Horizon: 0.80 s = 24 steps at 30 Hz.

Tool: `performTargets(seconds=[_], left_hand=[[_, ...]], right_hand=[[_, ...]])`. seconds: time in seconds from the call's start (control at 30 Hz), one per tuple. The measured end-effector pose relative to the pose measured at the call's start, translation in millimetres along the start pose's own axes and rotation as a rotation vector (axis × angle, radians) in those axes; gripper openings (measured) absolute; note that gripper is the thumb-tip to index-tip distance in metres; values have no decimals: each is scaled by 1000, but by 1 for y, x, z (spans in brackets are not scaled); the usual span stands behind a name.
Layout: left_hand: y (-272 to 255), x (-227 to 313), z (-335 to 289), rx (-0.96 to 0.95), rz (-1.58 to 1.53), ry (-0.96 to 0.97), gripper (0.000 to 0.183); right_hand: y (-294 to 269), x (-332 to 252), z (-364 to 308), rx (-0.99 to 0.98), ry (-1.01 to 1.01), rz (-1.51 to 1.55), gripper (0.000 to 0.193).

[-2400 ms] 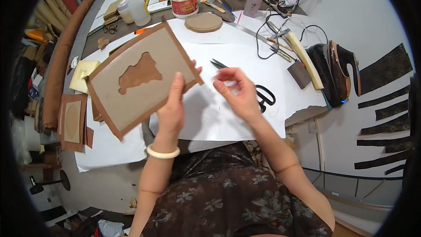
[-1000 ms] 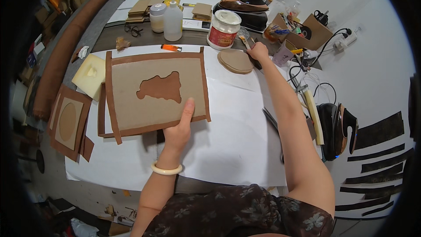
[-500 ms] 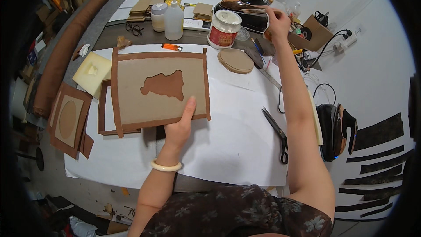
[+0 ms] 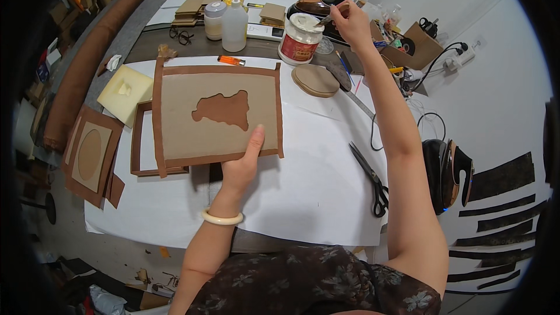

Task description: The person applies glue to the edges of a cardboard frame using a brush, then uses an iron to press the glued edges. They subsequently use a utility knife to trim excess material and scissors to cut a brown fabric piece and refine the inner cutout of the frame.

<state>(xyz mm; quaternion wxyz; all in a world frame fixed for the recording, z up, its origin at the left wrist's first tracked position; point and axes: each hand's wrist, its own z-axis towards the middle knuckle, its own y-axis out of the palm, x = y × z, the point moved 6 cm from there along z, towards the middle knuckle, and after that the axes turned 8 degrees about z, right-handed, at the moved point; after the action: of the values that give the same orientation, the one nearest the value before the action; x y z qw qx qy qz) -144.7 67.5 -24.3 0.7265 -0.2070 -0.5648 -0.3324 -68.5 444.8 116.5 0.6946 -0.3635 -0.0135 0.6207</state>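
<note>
My left hand (image 4: 242, 166) grips the lower edge of a grey-beige board (image 4: 175, 96) with brown folded borders, thumb on its face. An irregular cutout in the board shows brown material (image 4: 224, 109). My right hand (image 4: 352, 22) is closed on a short brush (image 4: 325, 21), its tip at the mouth of a white jar (image 4: 298, 46) with a red label. White paste shows inside the open jar. Beneath the board's left side, partly hidden, lies a brown box frame (image 4: 138, 146).
White paper (image 4: 315, 198) covers the table. Black scissors (image 4: 370, 175) lie right of centre, and oval boards (image 4: 315, 80) sit below the jar. A squeeze bottle (image 4: 234, 26), an orange lighter (image 4: 231, 60) and a yellow block (image 4: 137, 84) stand around. An iron (image 4: 443, 175) is at right.
My right hand has moved left and slightly up from beside the iron to the jar's mouth, and the brush now shows in it. The board has shifted slightly right.
</note>
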Motion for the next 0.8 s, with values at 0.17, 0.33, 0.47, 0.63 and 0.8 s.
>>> performTargets(seconds=[0.17, 0.33, 0.47, 0.63, 0.8], left_hand=[[-1, 0, 0, -8, 7, 17, 37], [0, 6, 2, 53, -14, 71, 27], [2, 7, 1, 42, -16, 47, 28], [0, 3, -1, 28, -61, -11, 28], [-2, 2, 0, 48, -179, -54, 27]], right_hand=[[14, 6, 18, -121, 45, -164, 34], [19, -8, 44, -184, 76, -222, 37], [33, -3, 50, -370, 138, -258, 39], [4, -7, 41, -149, 121, -157, 36], [-54, -70, -35, 56, 134, 451, 20]])
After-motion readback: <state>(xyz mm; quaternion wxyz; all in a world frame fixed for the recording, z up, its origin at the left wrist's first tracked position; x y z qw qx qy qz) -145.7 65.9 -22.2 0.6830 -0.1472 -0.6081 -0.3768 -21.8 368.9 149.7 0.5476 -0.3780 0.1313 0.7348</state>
